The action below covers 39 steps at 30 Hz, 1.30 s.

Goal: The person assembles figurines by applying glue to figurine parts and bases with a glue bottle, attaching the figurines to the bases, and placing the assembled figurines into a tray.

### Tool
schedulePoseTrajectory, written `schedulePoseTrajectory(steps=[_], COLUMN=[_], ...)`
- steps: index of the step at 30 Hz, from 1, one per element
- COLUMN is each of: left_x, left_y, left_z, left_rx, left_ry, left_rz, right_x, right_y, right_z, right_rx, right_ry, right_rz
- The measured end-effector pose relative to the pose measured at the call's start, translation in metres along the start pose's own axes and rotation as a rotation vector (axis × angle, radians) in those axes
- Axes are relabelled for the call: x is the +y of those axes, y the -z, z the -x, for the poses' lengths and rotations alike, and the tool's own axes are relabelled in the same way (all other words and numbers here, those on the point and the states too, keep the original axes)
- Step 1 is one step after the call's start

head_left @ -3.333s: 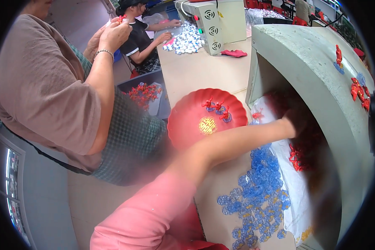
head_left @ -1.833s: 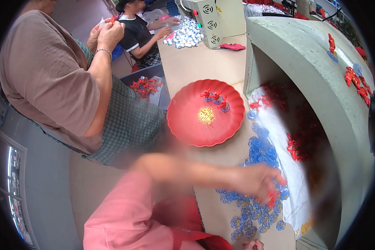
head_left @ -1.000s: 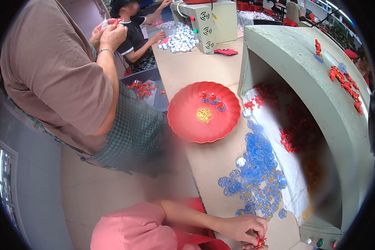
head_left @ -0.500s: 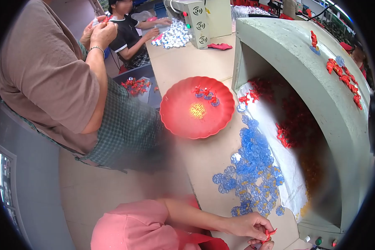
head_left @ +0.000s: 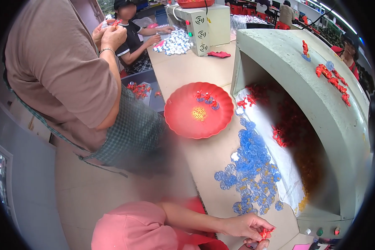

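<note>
Near the lower edge, my left hand [head_left: 246, 227], at the end of a pink-sleeved arm, pinches a small red plastic figure [head_left: 265, 234] between thumb and fingers. My right hand [head_left: 261, 244] closes on the same figure from below; most of this hand is cut off by the picture's edge. Just beyond my hands, a spread pile of clear blue flower-shaped plastic pieces [head_left: 250, 152] lies on the beige table [head_left: 196, 166]. A red scalloped plate [head_left: 179, 123] farther off carries several red figures [head_left: 207, 98] standing on blue bases.
A curved pale-green machine housing [head_left: 275, 50] stands to the right, with red pieces [head_left: 279, 136] and white cloth [head_left: 288, 183] in its opening. More red figures [head_left: 337, 85] sit on top. A person in a checked apron [head_left: 129, 133] stands left; another person [head_left: 131, 39] sits behind white-and-blue pieces [head_left: 175, 41].
The whole view has shifted slightly, showing more of the room at the back. My fingers have moved a little around the red figure, which is now tilted differently.
</note>
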<state>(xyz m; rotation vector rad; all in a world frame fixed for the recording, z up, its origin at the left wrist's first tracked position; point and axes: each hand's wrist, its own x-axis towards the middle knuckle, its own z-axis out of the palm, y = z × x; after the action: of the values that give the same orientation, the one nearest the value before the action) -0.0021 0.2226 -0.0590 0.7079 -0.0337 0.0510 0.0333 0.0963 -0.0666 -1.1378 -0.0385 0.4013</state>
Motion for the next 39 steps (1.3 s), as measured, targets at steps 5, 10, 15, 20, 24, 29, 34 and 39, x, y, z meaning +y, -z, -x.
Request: schedulePoseTrajectory(steps=[5,10,15,20,24,29,34,39], left_x=[0.012,0.022,0.031,0.048,0.045,0.02,0.0,0.029], left_y=[0.002,0.003,0.006,0.034,0.033,0.038,0.012,0.008], left_z=[0.005,0.008,0.003,0.009,0.008,0.022,-0.001,0.009], left_rx=[0.117,0.312,0.359,0.451,0.426,0.432,0.327,0.375], left_ry=[0.04,0.008,-0.026,-0.15,-0.05,-0.039,0.101,-0.009], left_rz=[-0.038,0.074,0.221,0.177,0.171,0.415,0.528,0.406], right_x=[-0.007,-0.019,-0.018,-0.023,-0.03,-0.011,-0.011,-0.012], right_y=[0.001,0.003,0.029,0.007,0.014,0.011,0.036,0.038], right_z=[0.002,0.006,0.018,0.015,0.017,0.027,0.015,0.006], right_rx=[-0.101,-0.1,-0.109,0.042,-0.017,0.185,0.308,0.097], right_ry=[-0.008,-0.047,0.224,0.106,0.109,0.399,0.421,0.727], right_rz=[0.111,0.189,0.395,0.325,0.303,0.527,0.493,0.69])
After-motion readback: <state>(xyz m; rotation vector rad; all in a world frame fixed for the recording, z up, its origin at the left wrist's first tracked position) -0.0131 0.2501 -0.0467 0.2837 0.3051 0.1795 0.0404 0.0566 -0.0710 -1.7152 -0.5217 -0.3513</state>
